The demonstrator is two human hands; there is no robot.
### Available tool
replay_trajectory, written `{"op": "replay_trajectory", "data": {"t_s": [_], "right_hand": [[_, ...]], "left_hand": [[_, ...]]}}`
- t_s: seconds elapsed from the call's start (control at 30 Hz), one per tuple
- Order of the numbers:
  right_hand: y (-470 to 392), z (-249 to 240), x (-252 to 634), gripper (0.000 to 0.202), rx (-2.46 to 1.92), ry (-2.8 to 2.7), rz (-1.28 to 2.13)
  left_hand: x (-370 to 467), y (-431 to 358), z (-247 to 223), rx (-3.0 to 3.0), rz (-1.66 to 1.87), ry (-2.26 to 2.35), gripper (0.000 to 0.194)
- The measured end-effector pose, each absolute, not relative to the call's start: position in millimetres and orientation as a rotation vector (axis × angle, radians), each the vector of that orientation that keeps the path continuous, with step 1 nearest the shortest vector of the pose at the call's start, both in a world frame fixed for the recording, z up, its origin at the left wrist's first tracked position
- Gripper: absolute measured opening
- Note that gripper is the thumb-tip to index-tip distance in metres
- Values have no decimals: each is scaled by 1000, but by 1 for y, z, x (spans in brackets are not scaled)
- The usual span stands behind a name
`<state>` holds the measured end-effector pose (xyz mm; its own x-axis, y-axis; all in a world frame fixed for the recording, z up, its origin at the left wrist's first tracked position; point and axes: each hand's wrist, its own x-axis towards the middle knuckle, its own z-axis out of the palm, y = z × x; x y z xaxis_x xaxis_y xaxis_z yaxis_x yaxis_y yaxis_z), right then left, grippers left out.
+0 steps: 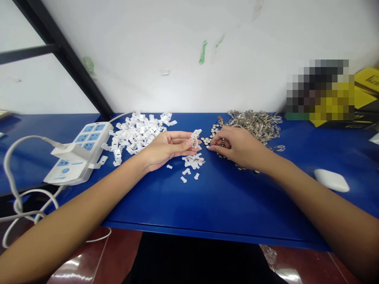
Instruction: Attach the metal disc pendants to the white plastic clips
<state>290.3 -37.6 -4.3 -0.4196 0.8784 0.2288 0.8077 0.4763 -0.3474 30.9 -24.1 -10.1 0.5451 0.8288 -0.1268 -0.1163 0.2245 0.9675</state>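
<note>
My left hand (174, 146) is closed around a small white plastic case (194, 139) with its lid tilted up. Tiny metallic parts show inside the case, too small to name. To its right, my right hand (232, 142) is low over the table with thumb and fingers curled inward. Its fingertips are at the edge of a scatter of small round silvery discs (207, 141) that look like button cells; what they pinch, if anything, is hidden. Below my left hand lie small white tabs (193, 161). A heap of similar white cases (137, 132) sits behind my left hand.
Behind my right hand is a pile of shiny metal-looking pieces (260, 124). A white power strip (85, 148) with a plugged-in adapter and cable stands at left. A white rounded case (331, 180) lies at right on the blue table (207, 205). Yellow-and-black boxes (363, 98) stand farther back.
</note>
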Motion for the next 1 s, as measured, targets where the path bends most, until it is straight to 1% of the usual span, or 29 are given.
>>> {"op": "replay_trajectory", "data": {"t_s": [0.17,0.33,0.53,0.67,0.87,1.0], "right_hand": [[-38,0,288,18,-1506,-2348,426],[-37,-6,291,13,-1324,-2391,211],[-39,-9,291,13,-1238,-2438,233],[-41,-7,290,16,-1279,-2401,196],[-40,-9,282,20,-1469,-2245,261],[-39,-14,278,11,-1449,-2234,283]], "left_hand": [[29,-23,-11,1194,729,722,33],[30,-24,-11,1189,729,736,33],[32,-23,-10,1161,732,748,28],[31,-23,-11,1169,740,744,26],[32,-24,-11,1152,732,736,24],[32,-23,-12,1141,740,747,25]]}}
